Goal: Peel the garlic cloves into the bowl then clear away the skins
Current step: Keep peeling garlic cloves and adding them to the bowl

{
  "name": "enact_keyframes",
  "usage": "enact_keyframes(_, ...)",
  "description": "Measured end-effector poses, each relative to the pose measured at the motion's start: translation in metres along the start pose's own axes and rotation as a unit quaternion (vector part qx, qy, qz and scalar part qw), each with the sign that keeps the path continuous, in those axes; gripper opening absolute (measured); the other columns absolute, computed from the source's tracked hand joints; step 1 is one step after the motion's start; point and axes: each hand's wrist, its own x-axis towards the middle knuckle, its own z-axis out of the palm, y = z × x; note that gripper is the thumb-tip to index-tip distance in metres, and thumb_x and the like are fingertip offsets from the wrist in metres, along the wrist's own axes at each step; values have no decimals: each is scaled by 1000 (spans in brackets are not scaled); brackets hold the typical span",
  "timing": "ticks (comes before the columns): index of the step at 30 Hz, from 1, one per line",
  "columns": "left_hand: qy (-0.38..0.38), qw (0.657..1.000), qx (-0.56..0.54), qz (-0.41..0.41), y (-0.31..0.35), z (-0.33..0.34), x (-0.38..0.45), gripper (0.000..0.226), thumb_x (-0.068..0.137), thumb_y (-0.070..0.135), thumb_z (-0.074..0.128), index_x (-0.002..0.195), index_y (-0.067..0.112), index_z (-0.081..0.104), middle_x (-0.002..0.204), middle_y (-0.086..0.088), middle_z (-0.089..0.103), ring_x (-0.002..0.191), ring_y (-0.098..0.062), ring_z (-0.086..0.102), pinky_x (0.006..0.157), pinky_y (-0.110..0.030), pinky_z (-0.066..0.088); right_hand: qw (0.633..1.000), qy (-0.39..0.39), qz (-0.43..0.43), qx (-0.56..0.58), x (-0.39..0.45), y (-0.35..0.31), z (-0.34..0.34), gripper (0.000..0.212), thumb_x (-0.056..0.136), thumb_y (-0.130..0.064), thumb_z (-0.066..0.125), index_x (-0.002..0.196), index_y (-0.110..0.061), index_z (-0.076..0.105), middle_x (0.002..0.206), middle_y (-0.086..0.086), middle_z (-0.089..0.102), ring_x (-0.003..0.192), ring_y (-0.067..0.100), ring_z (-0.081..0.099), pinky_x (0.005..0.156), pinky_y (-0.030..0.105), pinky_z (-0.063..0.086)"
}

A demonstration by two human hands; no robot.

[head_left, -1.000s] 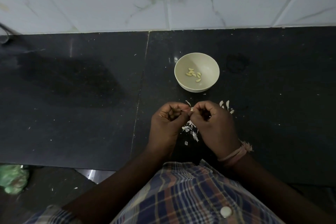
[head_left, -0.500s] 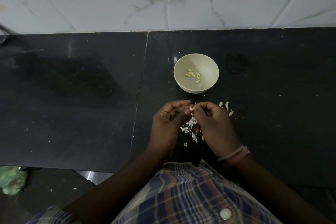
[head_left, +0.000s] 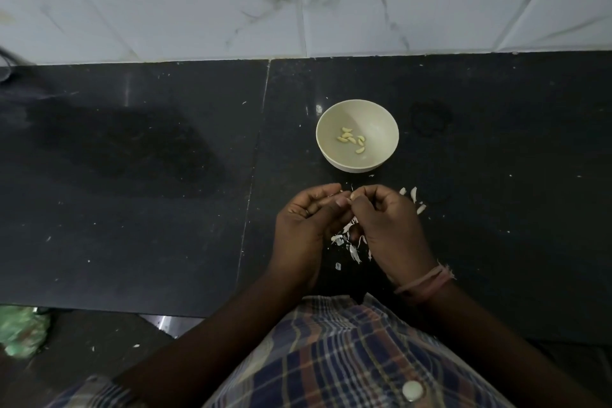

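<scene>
Cream bowl (head_left: 357, 136) holds about six peeled cloves (head_left: 351, 140); left hand (head_left: 306, 219) and right hand (head_left: 385, 225) pinch, apparently, another garlic clove (head_left: 348, 204) above skins (head_left: 351, 242) littering the tabletop (head_left: 165, 209), clearing undone.

L hand (head_left: 306, 219) & R hand (head_left: 385, 225) meet over black worktop (head_left: 132, 209), fingers (head_left: 334, 190) curled, pinching a garlic clove (head_left: 348, 198) btwn them. Skins (head_left: 351, 243) lie under hands, more just R (head_left: 414, 197). Cream bowl (head_left: 381, 122) beyond holds peeled cloves (head_left: 351, 140).
</scene>
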Motion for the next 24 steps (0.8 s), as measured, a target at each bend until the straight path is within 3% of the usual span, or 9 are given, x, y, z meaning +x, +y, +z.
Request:
enact_keyframes(6,-5,996,-78,-35,4,-3,4,34,83,0,66,117,4,65,113,-19,73,99,-24,74,80,-26,61,1000,25,5,6,3,7,-4,13,98,-13,59,88,-7,66,57,-3,63,51,17,61,53,27,49)
enact_keyframes(10,1,995,-83,-46,3,-5,5,38,81,2,66,119,5,64,111,-16,75,93,-20,75,73,-23,60,999,39,-6,0,4,8,-9,5,96,-8,61,95,-7,65,76,7,72,62,18,68,63,32,58)
enact_keyframes(13,-3,996,-80,-43,2,-7,5,39,80,1,66,119,5,64,111,-17,74,91,-20,75,74,-23,60,999,30,-30,-8,3,8,-9,16,94,2,60,103,-10,64,89,11,73,72,22,73,66,30,60)
enact_keyframes(15,-3,996,-75,-44,2,-9,6,39,80,0,67,119,5,65,111,-16,74,92,-19,74,76,-23,60,996,48,-54,-52,3,11,-9,19,93,3,57,98,-14,65,90,7,73,78,21,74,72,37,62)
enact_keyframes(18,-6,996,-73,-45,3,-12,7,41,79,-1,67,120,5,65,109,-14,75,92,-19,74,76,-24,60,990,78,-81,-88,-1,14,-10,10,91,-18,55,89,-21,65,86,2,72,81,19,73,76,49,60)
enact_keyframes(20,-12,996,-70,-45,3,-13,8,43,79,-2,67,121,6,65,106,-11,75,91,-18,73,75,-24,60,990,91,-76,-74,-3,13,-8,16,94,-36,60,90,-22,65,84,2,73,80,17,74,75,52,60)
enact_keyframes(24,-23,997,-63,-44,2,-15,9,45,79,-5,66,123,8,65,99,-7,74,89,-16,73,75,-24,59,979,93,-99,-149,-3,15,-8,21,96,-32,68,83,-15,66,78,-4,73,76,8,72,74,45,59)
